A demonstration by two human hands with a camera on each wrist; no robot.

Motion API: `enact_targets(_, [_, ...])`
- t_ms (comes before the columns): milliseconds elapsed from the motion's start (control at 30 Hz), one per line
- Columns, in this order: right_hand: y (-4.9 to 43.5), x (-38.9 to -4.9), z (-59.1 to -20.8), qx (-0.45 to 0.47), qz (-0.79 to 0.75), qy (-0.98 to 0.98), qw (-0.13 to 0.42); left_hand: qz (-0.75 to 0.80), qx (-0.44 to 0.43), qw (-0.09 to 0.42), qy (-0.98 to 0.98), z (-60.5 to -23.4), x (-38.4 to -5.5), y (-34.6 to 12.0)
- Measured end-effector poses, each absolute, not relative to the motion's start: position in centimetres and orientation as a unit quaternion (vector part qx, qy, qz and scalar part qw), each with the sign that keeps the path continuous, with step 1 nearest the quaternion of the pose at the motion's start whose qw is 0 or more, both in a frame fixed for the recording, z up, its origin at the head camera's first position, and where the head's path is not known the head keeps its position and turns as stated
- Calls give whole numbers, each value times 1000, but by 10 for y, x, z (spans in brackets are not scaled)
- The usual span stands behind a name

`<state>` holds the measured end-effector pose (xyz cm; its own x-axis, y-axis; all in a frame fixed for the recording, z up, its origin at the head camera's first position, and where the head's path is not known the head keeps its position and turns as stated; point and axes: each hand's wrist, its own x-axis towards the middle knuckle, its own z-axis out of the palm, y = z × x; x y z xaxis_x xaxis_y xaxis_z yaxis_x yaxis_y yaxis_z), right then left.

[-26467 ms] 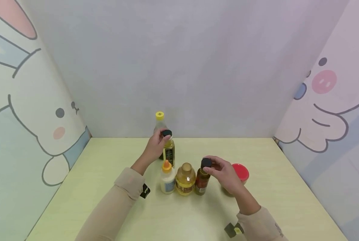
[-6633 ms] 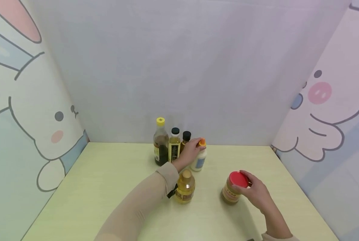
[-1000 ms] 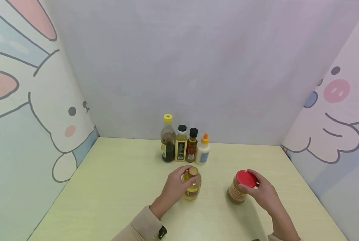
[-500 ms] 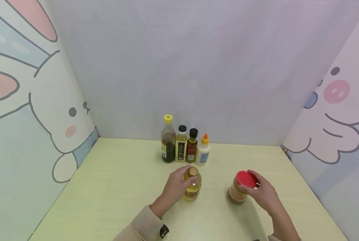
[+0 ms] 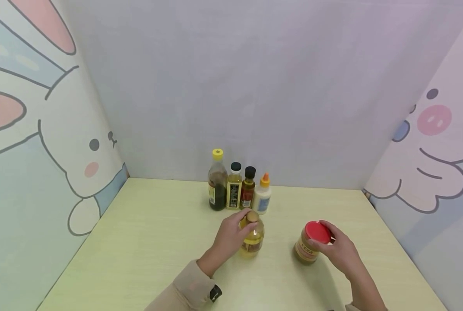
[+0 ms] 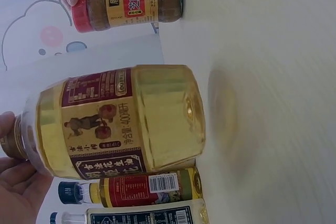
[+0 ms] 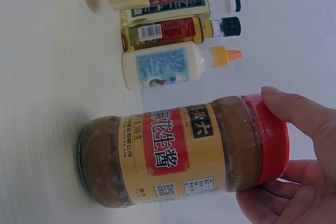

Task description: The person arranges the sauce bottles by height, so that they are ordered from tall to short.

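Note:
My left hand (image 5: 228, 236) pinches the brown cap of a squat, clear bottle of yellow cooking oil (image 5: 252, 242). In the left wrist view a gap shows between the bottle's base and its reflection on the table, so it hangs just above the surface. On the right, my right hand (image 5: 342, 250) grips the red lid of a peanut butter jar (image 7: 173, 153), which stands upright on the table. Behind the oil bottle is a row: a dark soy sauce bottle (image 5: 217, 185), a slim oil bottle (image 5: 234, 190), a small red-labelled bottle (image 5: 248, 190) and a white squeeze bottle (image 5: 261, 199) with an orange nozzle.
The pale yellow table (image 5: 157, 229) ends at a plain grey back wall (image 5: 255, 86). Cartoon-printed panels, one with a rabbit (image 5: 72, 172) and one with a pink-nosed animal (image 5: 422, 160), border the left and right sides.
The left hand has lifted the oil bottle slightly and shifted it right and toward the row. Earlier, the row's other bottles were set up at the back; the right hand stays on the jar.

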<state>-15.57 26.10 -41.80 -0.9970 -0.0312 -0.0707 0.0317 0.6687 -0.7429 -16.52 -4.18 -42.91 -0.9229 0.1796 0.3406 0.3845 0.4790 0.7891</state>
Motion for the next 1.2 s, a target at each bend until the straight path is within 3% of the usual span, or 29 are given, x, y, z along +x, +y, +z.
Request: enact_targets(1200, [261,-155,-418,9,-406,913,41,-417,-216,121,-874,-410,-217,17])
